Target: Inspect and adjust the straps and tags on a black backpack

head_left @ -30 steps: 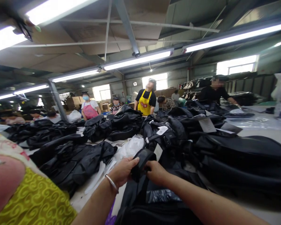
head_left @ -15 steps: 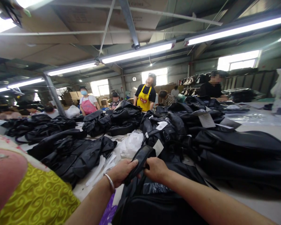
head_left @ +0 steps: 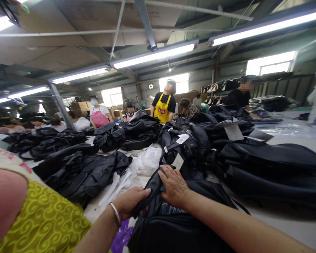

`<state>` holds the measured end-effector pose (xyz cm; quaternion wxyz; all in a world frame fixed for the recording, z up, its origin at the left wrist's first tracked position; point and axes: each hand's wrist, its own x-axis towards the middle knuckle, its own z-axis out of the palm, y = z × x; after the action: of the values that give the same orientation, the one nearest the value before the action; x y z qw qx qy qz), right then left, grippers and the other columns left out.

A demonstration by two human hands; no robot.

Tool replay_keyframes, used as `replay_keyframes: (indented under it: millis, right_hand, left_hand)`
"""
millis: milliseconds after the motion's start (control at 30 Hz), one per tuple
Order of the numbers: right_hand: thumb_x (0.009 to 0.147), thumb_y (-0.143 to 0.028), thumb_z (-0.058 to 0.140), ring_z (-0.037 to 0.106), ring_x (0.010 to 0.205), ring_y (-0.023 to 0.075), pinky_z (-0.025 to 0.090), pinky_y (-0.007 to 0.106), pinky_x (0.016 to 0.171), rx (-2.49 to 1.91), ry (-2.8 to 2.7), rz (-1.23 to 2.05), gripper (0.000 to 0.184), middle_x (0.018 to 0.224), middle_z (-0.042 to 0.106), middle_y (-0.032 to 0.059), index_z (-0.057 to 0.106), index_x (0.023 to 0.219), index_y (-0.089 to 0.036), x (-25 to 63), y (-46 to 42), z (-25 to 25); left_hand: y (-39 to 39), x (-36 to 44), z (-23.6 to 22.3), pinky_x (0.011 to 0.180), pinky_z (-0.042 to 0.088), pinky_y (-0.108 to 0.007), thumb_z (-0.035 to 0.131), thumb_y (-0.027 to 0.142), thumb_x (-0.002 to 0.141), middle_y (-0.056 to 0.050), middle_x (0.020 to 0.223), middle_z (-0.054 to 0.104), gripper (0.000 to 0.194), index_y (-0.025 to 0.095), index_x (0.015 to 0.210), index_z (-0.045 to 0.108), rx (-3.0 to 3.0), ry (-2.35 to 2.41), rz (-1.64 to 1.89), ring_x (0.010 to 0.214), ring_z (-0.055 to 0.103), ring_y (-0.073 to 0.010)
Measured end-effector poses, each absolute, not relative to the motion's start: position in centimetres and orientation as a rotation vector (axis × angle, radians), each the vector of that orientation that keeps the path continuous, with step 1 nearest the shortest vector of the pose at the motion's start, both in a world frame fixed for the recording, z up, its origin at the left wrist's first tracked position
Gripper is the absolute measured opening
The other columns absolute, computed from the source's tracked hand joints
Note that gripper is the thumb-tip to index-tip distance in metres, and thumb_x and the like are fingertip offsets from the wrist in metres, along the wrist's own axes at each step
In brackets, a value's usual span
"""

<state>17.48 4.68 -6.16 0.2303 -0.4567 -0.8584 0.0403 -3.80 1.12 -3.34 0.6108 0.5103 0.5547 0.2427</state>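
A black backpack (head_left: 184, 232) lies in front of me, its padded shoulder strap (head_left: 155, 182) raised off it. My left hand (head_left: 133, 202), with a silver bangle at the wrist, is closed on the strap's lower part, thumb on top. Over the upper part rests my right hand (head_left: 173, 184), its fingers stretched out and slightly apart against the strap. Just beyond those fingers is a pale paper tag (head_left: 178, 162). Clear plastic film (head_left: 170, 209) shows on the backpack below my right hand.
More black bags are heaped left (head_left: 84, 179), ahead and right (head_left: 268, 158). White wrapping (head_left: 149, 160) lies between piles. Purple plastic (head_left: 122, 236) shows below my left wrist. Close at left is someone in yellow-green patterned clothing (head_left: 42, 218). Across the table stands a person in a yellow apron (head_left: 162, 107).
My right hand has gone from a pinch beside the strap to stretched fingers laid over it. My left hand, still holding the strap, has shifted slightly left and down.
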Motion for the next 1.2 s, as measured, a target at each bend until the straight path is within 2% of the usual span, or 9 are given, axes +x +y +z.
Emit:
replay_keyframes:
  millis: [133,300,367,500,600,800,967,1100,1200]
  right_hand:
    - [0.072,-0.039,0.065,0.027,0.143,0.0386,0.021,0.055,0.112,-1.168,-2.453,0.148,0.087,0.158,0.032,0.0166,0.035,0.150,-0.018,17.1,5.7,-5.2]
    - [0.079,-0.029,0.060,0.052,0.118,0.0327,0.033,0.047,0.097,-0.944,-2.627,0.027,0.041,0.124,0.065,0.0138,0.061,0.118,-0.016,16.4,6.1,-4.3]
    - [0.082,-0.028,0.059,0.057,0.106,0.0301,0.035,0.044,0.089,-0.911,-2.662,-0.025,0.027,0.110,0.070,0.0130,0.064,0.105,-0.015,16.1,6.0,-4.6]
    - [0.086,-0.023,0.054,0.059,0.097,0.0271,0.035,0.042,0.083,-0.894,-2.649,-0.136,0.018,0.103,0.070,0.0122,0.062,0.099,-0.014,15.4,5.5,-5.3]
    - [0.087,-0.023,0.052,0.058,0.095,0.0275,0.036,0.044,0.081,-0.867,-2.640,-0.215,0.017,0.100,0.069,0.0123,0.061,0.096,-0.013,15.2,5.2,-5.4]
    - [0.081,-0.032,0.059,0.057,0.104,0.0297,0.039,0.046,0.087,-0.897,-2.590,-0.050,0.025,0.106,0.069,0.0096,0.062,0.100,-0.017,16.1,5.7,-5.7]
    - [0.073,-0.051,0.063,0.048,0.125,0.0387,0.032,0.061,0.100,-1.061,-2.488,0.244,0.049,0.123,0.066,0.0100,0.061,0.114,-0.023,15.8,6.1,-5.9]
    - [0.069,-0.053,0.067,0.051,0.122,0.0378,0.032,0.064,0.100,-1.153,-2.533,0.387,0.054,0.122,0.068,0.0106,0.063,0.113,-0.023,15.1,5.9,-5.4]
    - [0.070,-0.052,0.067,0.056,0.115,0.0352,0.036,0.061,0.098,-1.199,-2.533,0.353,0.044,0.114,0.071,0.0085,0.067,0.104,-0.024,15.0,5.7,-5.0]
  left_hand:
    - [1.3,-3.9,-3.5,0.036,0.030,-0.018,0.069,0.067,0.072,0.000,0.049,0.059,0.052,0.015,0.073,0.060,1.172,1.245,0.538,0.037,0.044,-0.0074]
    - [1.1,-4.7,-4.4,0.036,0.028,-0.016,0.069,0.064,0.075,0.000,0.053,0.060,0.050,0.014,0.078,0.061,1.152,1.189,0.537,0.038,0.044,-0.0059]
    - [1.0,-5.0,-4.6,0.036,0.029,-0.016,0.069,0.064,0.075,-0.001,0.055,0.062,0.052,0.013,0.079,0.062,1.138,1.142,0.539,0.038,0.045,-0.0056]
    - [1.4,-4.8,-4.5,0.043,0.041,-0.017,0.075,0.064,0.070,-0.008,0.064,0.070,0.056,0.010,0.081,0.065,1.059,1.114,0.533,0.046,0.058,-0.0099]
    - [2.3,-3.9,-4.6,0.048,0.048,-0.020,0.079,0.064,0.064,-0.010,0.070,0.072,0.059,0.010,0.083,0.066,0.992,1.103,0.550,0.053,0.064,-0.0136]
    - [3.4,-3.2,-5.6,0.044,0.043,-0.015,0.081,0.056,0.069,-0.005,0.064,0.068,0.051,0.011,0.084,0.063,1.047,1.085,0.539,0.046,0.058,-0.0078]
    - [2.6,-3.7,-4.7,0.043,0.041,-0.015,0.080,0.058,0.070,-0.004,0.065,0.069,0.053,0.014,0.091,0.060,1.069,1.118,0.550,0.046,0.057,-0.0083]
    - [2.2,-3.7,-3.6,0.044,0.041,-0.015,0.079,0.060,0.070,-0.005,0.064,0.069,0.053,0.014,0.090,0.061,1.086,1.127,0.548,0.047,0.058,-0.0086]
    - [2.3,-3.8,-3.4,0.043,0.040,-0.014,0.078,0.057,0.072,-0.004,0.063,0.069,0.050,0.013,0.089,0.062,1.088,1.099,0.528,0.045,0.056,-0.0075]
